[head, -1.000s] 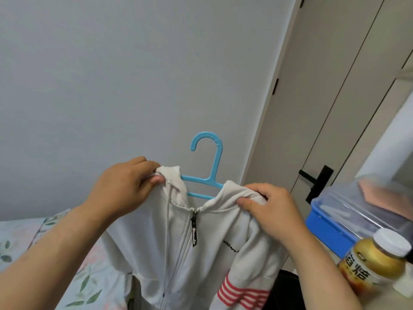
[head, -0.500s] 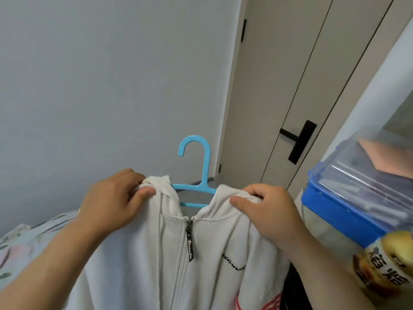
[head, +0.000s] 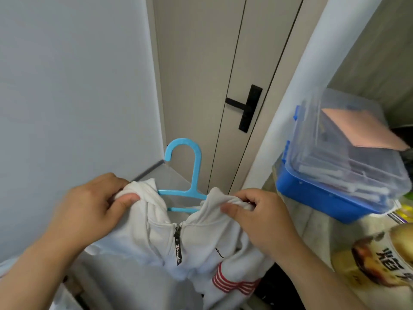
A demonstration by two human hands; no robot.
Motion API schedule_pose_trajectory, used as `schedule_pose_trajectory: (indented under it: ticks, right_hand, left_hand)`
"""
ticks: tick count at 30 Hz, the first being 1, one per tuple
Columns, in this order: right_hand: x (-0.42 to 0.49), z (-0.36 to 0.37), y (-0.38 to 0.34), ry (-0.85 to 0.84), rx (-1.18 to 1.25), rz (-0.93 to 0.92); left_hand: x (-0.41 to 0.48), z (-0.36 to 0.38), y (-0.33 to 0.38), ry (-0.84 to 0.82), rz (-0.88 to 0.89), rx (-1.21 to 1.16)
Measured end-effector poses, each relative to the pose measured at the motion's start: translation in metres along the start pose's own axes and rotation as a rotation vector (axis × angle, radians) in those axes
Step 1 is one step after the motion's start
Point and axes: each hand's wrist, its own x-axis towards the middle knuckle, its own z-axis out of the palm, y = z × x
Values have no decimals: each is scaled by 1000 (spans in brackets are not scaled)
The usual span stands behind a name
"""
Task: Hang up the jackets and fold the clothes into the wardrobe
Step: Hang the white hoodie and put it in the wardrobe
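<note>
The left hand [head: 93, 204] pinches one shoulder of the single white zip-up jacket with red sleeve stripes [head: 156, 242]; the right hand [head: 261, 218] pinches the other. The jacket hangs between them on one sky-blue plastic hanger [head: 194, 171], whose arm ends are hidden under cloth; the hem is cut off below. On the desk [head: 310, 229] at right: one clear-lidded blue box [head: 312, 193], one gold-labelled bottle [head: 380, 265], blurred and cropped.

The blue hanger [head: 196, 171] loses both arms under the white jacket [head: 138, 242]; the bottle [head: 375, 265], blurred, perhaps a drink, runs off the right edge.
</note>
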Motion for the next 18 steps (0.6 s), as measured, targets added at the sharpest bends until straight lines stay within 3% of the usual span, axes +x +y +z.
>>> schedule_pose_trajectory:
  ticks: [11,18]
  right_hand:
    - [-31,-27,0,181,29,-4]
    - [-61,-49,8,281,-28,118]
  left_hand:
    - [26,-15,35,23,103,-40]
    - [57,6,58,-121,201,-180]
